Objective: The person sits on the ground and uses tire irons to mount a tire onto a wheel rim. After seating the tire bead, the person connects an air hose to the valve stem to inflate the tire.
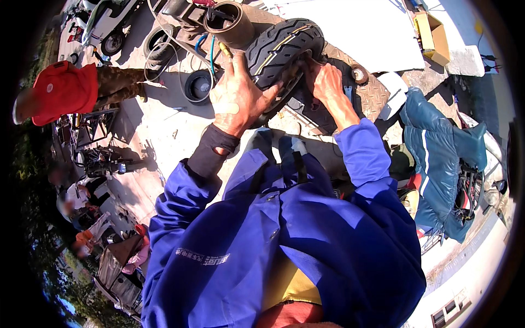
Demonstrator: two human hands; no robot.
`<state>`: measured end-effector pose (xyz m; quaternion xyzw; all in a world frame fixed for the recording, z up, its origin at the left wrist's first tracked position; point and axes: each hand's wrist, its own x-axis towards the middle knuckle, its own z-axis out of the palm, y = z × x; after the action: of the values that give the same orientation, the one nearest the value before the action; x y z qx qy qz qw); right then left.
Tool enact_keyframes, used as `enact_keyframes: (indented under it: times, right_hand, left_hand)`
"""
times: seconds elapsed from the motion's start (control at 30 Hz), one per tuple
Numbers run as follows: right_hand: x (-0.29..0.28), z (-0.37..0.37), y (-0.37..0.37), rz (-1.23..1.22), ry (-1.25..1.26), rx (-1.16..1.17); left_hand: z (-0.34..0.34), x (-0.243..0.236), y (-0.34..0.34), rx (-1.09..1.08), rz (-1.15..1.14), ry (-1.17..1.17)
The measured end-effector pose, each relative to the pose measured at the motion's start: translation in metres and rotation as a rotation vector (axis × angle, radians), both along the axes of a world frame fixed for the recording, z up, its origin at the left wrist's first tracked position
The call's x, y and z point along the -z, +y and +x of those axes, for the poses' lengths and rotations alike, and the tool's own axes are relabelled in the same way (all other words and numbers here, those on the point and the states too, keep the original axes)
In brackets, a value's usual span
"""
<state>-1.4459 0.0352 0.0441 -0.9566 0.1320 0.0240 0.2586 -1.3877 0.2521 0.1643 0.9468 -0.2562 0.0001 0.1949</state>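
A black motorcycle tyre (pixel 276 50) with yellow lines along its tread stands tilted in front of me. My left hand (pixel 236 99) grips its near left side, thumb reaching across toward the inner edge and fingers pointing up along the tread. A plaster-like patch is on that hand near the wrist. My right hand (pixel 327 83) is closed at the tyre's right inner edge, its fingertips hidden inside the opening. Whether those fingers also hold a small part cannot be seen.
Left of the tyre are a metal can (pixel 232 27), a black bowl (pixel 199 86) and a hose with a brass-coloured fitting (pixel 225 50). A rusty patterned metal plate (pixel 372 95) lies at right. A person in red (pixel 65 90) stands far left; a blue padded jacket (pixel 435 156) lies right.
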Motion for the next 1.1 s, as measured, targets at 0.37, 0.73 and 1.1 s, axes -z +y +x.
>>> enact_keyframes:
  times: [0.37,0.73,1.1]
  right_hand:
    - [0.026,-0.016,0.005,0.008,-0.314,0.007]
    - [0.008,-0.031,-0.002,0.014,0.011,-0.018]
    - [-0.133,0.001,0.023,-0.161,-0.173,-0.695]
  left_hand:
    - [-0.006,-0.001,-0.001,-0.013,0.032,0.006]
    - [-0.004,0.009,0.002,0.007,-0.007,-0.023]
    - [-0.032,0.033,0.055,0.288,-0.206,-0.055]
